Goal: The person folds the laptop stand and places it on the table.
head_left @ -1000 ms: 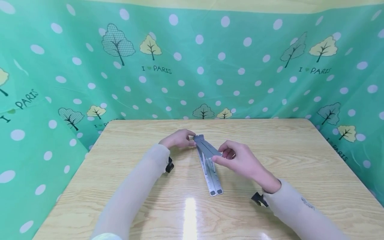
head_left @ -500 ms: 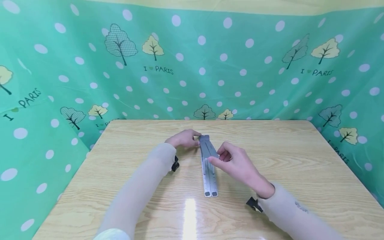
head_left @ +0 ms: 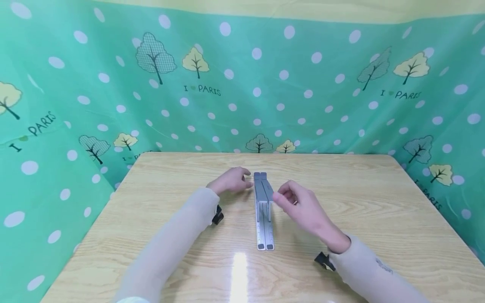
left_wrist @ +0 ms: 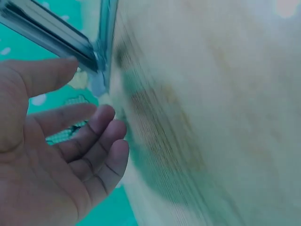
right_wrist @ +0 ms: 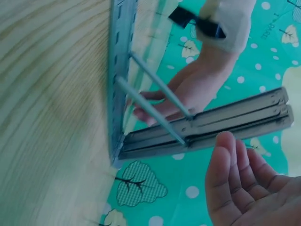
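Observation:
A grey metal folding laptop stand (head_left: 263, 189) stands on the table with its two narrow bars close together. Its upper arms (right_wrist: 235, 117) slope up from the far hinge, propped by two thin struts (right_wrist: 157, 81) in the right wrist view. Beside the hinge end, on the left, my left hand (head_left: 232, 180) has its fingers loosely bent and holds nothing. In the left wrist view the thumb of that hand (left_wrist: 56, 160) is close to the stand (left_wrist: 54, 35). My right hand (head_left: 305, 208) is at the right of the raised end, fingers loosely bent, gripping nothing; whether a fingertip touches is unclear.
The wooden table (head_left: 182, 261) carries the stand, with a bright light reflection (head_left: 239, 277) at its front. A green dotted curtain (head_left: 235, 105) hangs behind and at both sides. Black wrist straps (head_left: 323, 261) stick out below both sleeves.
The stand has turned to point straight toward me, shifting slightly right at its far end. Both hands have come off it, the left drawing back a little leftward, the right slightly rightward.

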{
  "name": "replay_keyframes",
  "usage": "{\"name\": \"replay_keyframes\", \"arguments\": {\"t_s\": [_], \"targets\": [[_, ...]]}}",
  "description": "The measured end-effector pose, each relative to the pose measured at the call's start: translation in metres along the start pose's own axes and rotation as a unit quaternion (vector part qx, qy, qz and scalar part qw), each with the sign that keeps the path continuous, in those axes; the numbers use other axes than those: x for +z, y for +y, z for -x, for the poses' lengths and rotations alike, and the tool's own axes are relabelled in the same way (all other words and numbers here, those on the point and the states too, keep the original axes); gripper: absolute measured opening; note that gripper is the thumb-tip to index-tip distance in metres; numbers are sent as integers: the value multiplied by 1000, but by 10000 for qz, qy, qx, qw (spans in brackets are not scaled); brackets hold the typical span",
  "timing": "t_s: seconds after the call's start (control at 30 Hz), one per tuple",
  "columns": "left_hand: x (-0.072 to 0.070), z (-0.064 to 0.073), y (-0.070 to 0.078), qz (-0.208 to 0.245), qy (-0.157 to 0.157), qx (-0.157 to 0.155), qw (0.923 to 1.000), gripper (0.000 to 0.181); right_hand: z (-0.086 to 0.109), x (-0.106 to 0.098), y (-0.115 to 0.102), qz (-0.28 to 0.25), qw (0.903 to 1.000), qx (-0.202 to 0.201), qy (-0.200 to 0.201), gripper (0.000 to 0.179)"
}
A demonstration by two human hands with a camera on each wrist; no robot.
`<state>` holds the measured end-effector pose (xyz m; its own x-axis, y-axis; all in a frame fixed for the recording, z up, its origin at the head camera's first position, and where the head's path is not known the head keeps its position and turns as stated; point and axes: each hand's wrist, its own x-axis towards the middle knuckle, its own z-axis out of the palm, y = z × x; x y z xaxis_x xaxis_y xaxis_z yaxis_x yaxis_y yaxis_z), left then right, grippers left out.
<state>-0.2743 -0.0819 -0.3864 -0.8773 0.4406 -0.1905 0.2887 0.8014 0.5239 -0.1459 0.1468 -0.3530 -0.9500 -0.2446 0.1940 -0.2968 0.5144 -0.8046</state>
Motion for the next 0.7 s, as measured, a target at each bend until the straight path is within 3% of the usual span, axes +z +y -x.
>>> {"name": "replay_keyframes", "arguments": {"t_s": [0.17, 0.37, 0.43, 0.6, 0.7], "targets": [[6, 26, 6, 576, 414, 46, 9975, 37, -4, -5, 12, -985, 9951, 83, -37, 44], [18, 54, 14, 1772, 570, 81, 9825, 21, -15, -2, 21, -1777, 9777, 1083, -272, 63], [23, 60, 17, 2138, 545, 64, 9753, 24, -18, 1, 25, -2012, 9699, 1346, -277, 58], [33, 67, 22, 2679, 627, -76, 9614, 35, -21, 10, 36, -2237, 9590, 1639, -587, 27], [38, 67, 23, 2876, 690, -179, 9551, 37, -22, 17, 41, -2255, 9562, 1696, -783, 28]]}}
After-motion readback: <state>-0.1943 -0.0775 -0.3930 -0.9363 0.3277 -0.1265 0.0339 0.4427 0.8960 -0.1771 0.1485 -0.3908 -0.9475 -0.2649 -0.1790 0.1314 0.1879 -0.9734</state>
